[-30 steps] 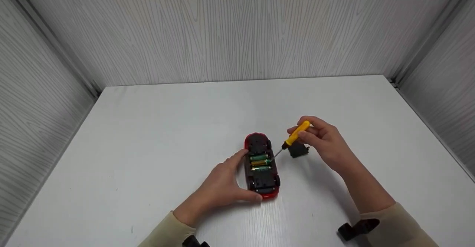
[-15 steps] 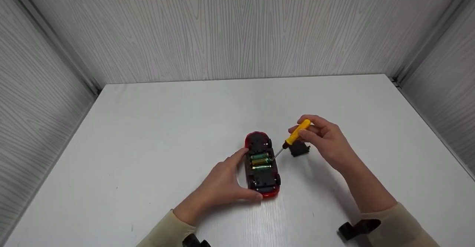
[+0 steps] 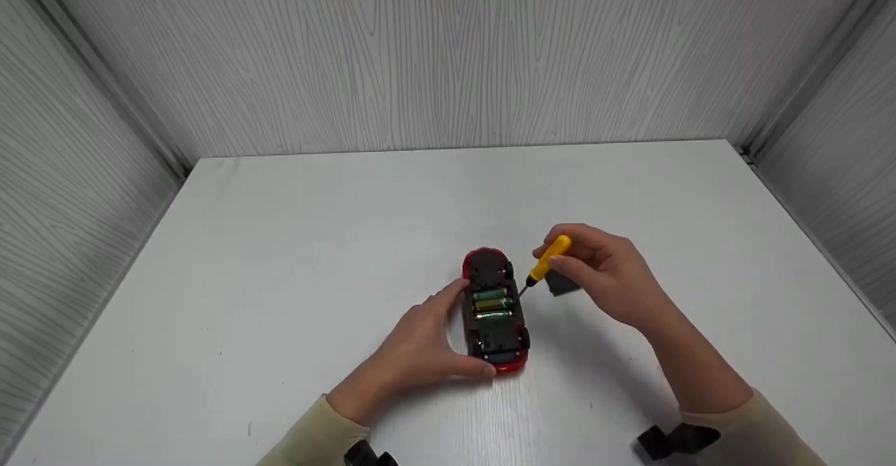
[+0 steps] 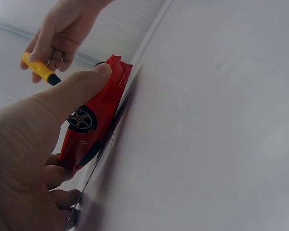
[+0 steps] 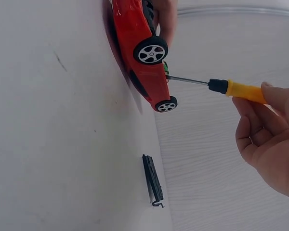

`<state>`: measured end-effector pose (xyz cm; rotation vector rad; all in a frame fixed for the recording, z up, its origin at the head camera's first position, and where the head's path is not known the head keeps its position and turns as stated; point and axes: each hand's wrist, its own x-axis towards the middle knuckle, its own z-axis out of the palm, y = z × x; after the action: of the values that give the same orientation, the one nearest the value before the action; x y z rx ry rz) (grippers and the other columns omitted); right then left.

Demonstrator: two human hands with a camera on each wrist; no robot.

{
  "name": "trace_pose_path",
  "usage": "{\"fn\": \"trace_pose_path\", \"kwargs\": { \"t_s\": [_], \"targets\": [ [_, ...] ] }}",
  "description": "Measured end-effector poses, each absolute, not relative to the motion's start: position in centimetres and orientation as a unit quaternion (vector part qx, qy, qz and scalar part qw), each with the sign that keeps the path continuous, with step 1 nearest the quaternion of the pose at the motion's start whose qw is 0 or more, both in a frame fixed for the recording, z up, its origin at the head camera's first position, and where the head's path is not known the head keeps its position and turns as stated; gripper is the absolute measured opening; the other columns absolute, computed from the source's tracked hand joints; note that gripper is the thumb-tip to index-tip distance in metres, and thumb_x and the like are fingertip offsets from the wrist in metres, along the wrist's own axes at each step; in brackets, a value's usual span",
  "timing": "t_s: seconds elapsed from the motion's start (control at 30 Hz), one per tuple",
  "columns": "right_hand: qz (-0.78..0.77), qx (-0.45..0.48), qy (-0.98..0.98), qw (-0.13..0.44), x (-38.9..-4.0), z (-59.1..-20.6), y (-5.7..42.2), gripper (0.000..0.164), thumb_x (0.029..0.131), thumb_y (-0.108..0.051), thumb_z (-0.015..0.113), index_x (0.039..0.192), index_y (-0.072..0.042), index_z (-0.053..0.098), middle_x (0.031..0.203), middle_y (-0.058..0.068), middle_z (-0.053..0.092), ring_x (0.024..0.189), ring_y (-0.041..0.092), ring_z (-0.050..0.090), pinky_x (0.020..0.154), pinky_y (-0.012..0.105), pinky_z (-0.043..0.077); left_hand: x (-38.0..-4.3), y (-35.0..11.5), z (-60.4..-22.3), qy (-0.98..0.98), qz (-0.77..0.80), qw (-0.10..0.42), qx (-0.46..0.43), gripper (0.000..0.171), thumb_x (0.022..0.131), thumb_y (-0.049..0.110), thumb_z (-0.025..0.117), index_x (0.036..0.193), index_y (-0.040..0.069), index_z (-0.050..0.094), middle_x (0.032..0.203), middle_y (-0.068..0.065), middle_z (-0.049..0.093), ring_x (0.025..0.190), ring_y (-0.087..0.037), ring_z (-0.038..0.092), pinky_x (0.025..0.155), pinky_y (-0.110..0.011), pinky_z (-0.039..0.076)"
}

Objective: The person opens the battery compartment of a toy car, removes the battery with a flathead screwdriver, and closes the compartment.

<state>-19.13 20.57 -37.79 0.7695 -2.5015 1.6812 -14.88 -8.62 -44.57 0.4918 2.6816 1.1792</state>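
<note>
A red toy car lies upside down on the white table, its black underside facing up. Its open battery compartment holds 3 green and gold batteries side by side. My left hand grips the car at its ends, thumb at the near end and fingers along the left side. My right hand pinches the yellow handle of a screwdriver between thumb and fingers. The screwdriver slants down, its metal shaft meeting the right edge of the battery compartment; the very tip is hidden in the right wrist view.
A black battery cover lies on the table right of the car, partly behind my right hand in the head view. Wood-grained panels wall the table at the back and both sides. Black camera mounts sit at both wrists.
My right hand has moved slightly left and down with the screwdriver, which now stands a bit steeper at the compartment's right edge. The car and my left hand stay in place.
</note>
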Motion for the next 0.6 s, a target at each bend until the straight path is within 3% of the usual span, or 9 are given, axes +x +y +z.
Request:
{"fn": "trace_pose_path", "kwargs": {
  "t_s": [0.2,0.6],
  "targets": [
    [0.519,0.253,-0.816,0.02,-18.8,-37.6,20.2,0.015,0.104,-0.013,0.07,0.118,-0.016,0.073,0.116,0.002,0.077,0.101,0.018,0.074,0.091,0.027,0.059,-14.8,-8.7,-44.5,0.901,0.394,0.091,0.16,0.129,0.063,0.064,0.096,0.168,0.023,0.032,0.161,-0.003,0.049,0.144,-0.026,0.047,0.119,-0.05,0.038],
    [0.606,0.221,-0.764,-0.016,-20.3,-38.6,21.8,0.023,0.105,-0.009,0.068,0.128,-0.004,0.067,0.121,0.011,0.076,0.112,0.029,0.072,0.098,0.035,0.058,-14.8,-8.6,-44.6,0.899,0.398,0.087,0.164,0.129,0.063,0.062,0.097,0.167,0.021,0.033,0.16,-0.003,0.049,0.143,-0.027,0.048,0.119,-0.049,0.038]
  ]
}}
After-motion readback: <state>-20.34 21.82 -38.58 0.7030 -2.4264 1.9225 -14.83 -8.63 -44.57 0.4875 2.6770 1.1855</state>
